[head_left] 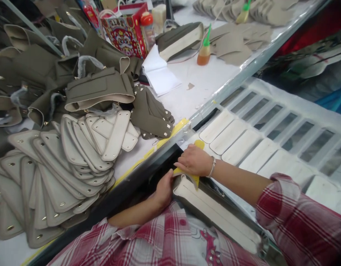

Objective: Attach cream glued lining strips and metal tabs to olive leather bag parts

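A half-made handbag (217, 214), dark olive outside with a cream base panel facing up, lies slanted across my lap. My left hand (164, 188) is closed around the bag's near-left end, its thumb at the edge. My right hand (195, 160), wearing a bracelet, is closed on a flat yellow tool (199, 144). One end of that tool sticks out above the fist and the other reaches down against the bag's edge. My fingers hide its middle, so its exact kind is unclear. Both hands nearly touch at the bag's corner.
Grey strap pieces with metal studs (68, 173) lie fanned out at left, near olive handbags (100, 88). White panels (248, 147) rest on a slatted rack (281, 111). A glue bottle (204, 53), an open notebook (161, 74) and a red paper bag (126, 31) stand further back.
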Demonstrator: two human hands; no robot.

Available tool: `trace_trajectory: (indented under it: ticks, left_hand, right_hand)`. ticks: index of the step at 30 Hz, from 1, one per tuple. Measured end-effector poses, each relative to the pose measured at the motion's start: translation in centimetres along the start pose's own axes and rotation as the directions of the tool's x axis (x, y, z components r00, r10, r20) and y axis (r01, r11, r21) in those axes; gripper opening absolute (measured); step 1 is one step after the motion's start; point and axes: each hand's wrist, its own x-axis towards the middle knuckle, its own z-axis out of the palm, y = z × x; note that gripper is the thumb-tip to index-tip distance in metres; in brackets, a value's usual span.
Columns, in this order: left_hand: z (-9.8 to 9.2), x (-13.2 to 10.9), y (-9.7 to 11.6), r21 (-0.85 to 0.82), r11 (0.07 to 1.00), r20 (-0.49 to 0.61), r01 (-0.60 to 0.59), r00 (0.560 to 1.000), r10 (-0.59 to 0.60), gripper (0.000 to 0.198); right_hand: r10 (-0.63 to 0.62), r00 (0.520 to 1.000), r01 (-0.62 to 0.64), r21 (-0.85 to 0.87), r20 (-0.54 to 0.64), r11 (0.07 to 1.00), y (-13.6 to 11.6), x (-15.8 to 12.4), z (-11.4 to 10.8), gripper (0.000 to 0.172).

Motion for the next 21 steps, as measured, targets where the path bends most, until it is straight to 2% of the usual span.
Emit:
trace_trajectory:
  ticks: [2, 5, 10, 16, 21]
  left_hand:
    - [-0.3, -0.4, -0.2, 0.131, 0.991, -0.041, -0.005, 0.999, 0.011, 0.050]
    - [-0.3, -0.8, -0.6, 0.236, 0.971, -0.052, -0.028, 0.998, 0.041, 0.049]
    - [0.2, -0.9, -1.0, 0.293, 0.951, -0.022, -0.103, 0.993, 0.114, 0.052]
    - [0.4, -0.6, -0.5, 0.147, 0.978, 0.094, -0.150, 0.986, 0.137, 0.053]
    - [0.2, 0.2, 1.0, 0.056, 0.995, 0.263, -0.079, 0.963, 0.061, 0.049]
  right_hand:
    - [-0.035, 0.999, 0.038, 0.091, -0.029, 0.995, 0.2, 0.1, 0.1, 0.052]
    - [-0.061, 0.996, 0.072, 0.196, -0.061, 0.978, 0.4, 0.1, 0.2, 0.052]
    - [-0.125, 0.990, 0.133, 0.144, -0.062, 0.981, 0.7, -0.1, 0.5, 0.048]
    - [-0.062, 0.998, 0.062, 0.063, 0.002, 0.996, 0.6, -1.3, 0.8, 0.047]
    - [0.084, 0.996, -0.086, 0.128, 0.019, 0.988, 0.4, -2.8, 1.0, 0.047]
